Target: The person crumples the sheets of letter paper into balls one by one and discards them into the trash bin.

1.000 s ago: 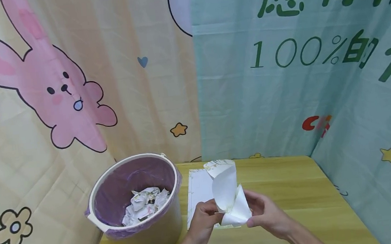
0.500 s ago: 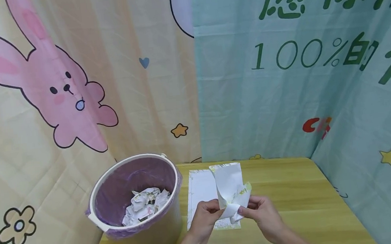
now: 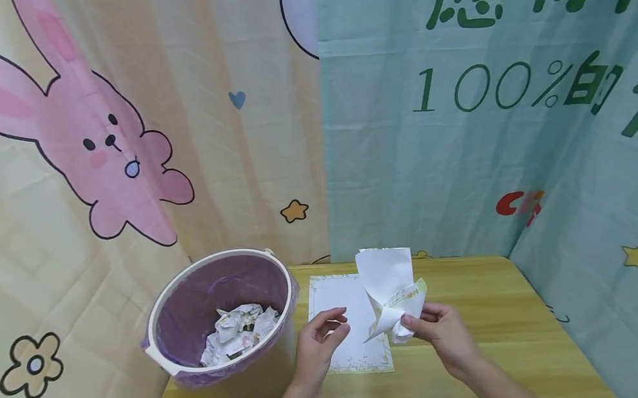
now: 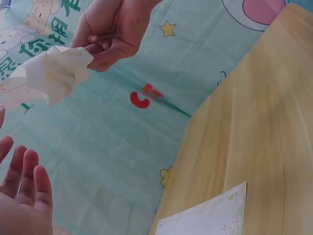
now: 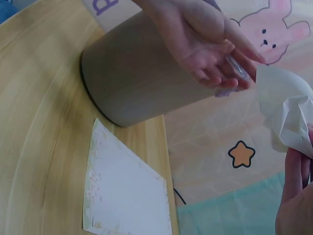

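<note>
Your right hand (image 3: 447,335) grips 1 partly crumpled paper sheet (image 3: 387,276), fingers clamped; your left hand (image 3: 316,348), fingers apart, is near it.

Bin (image 3: 256,380) blocking left, free tabletop (image 3: 506,309) right

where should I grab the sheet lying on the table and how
Probably pinch the sheet by its near right corner, coming in low from the near side: it lies flat on the table, that corner is uncovered, and the bin stands to the left.
</note>
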A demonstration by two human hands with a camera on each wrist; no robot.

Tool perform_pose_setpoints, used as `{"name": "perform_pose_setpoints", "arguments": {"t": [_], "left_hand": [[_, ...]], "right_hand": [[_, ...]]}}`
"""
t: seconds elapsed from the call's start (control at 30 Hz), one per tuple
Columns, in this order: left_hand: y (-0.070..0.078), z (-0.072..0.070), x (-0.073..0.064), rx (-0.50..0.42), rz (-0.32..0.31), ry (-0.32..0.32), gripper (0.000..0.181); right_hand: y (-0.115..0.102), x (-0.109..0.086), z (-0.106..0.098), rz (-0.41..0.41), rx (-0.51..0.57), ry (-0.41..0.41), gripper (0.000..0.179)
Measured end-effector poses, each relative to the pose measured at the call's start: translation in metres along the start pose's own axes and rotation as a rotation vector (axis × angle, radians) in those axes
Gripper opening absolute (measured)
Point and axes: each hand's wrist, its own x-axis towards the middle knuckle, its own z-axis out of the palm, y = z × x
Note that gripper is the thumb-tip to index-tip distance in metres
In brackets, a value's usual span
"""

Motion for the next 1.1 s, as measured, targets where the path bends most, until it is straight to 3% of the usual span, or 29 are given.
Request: {"name": "perform_pose_setpoints", "arguments": {"t": [0.13,0.27,0.37,0.47,0.63,0.87,0.97,1.1], "left_hand": [[0.004,-0.002,-0.006,0.08,0.14,0.046,0.022],[0.007,0.007,-0.016,0.175,0.166,-0.009,0.012],[0.008,0.018,-0.02,0.172,0.12,-0.096,0.018],[0.007,0.029,-0.021,0.131,0.093,-0.121,0.035],[0.004,0.043,-0.018,0.053,0.067,-0.075,0.047],[0.0,0.055,-0.013,-0.134,-0.113,0.028,0.043],[-0.002,0.053,-0.012,-0.217,-0.151,0.025,0.045],[-0.005,0.047,-0.009,-0.27,-0.147,-0.052,0.042]], "right_hand": [[-0.004,-0.001,-0.005,0.005,-0.045,0.096,0.024],[-0.004,-0.003,-0.005,0.009,-0.062,0.166,0.027],[-0.001,-0.004,0.0,-0.017,-0.078,0.197,0.029],[0.002,-0.006,0.006,-0.058,-0.105,0.215,0.029],[0.009,-0.01,0.016,-0.11,-0.167,0.198,0.027],[0.015,-0.017,0.028,-0.193,-0.245,0.198,0.022],[0.016,-0.017,0.032,-0.206,-0.245,0.153,0.019],[0.017,-0.016,0.027,-0.148,-0.184,0.02,0.024]]}}
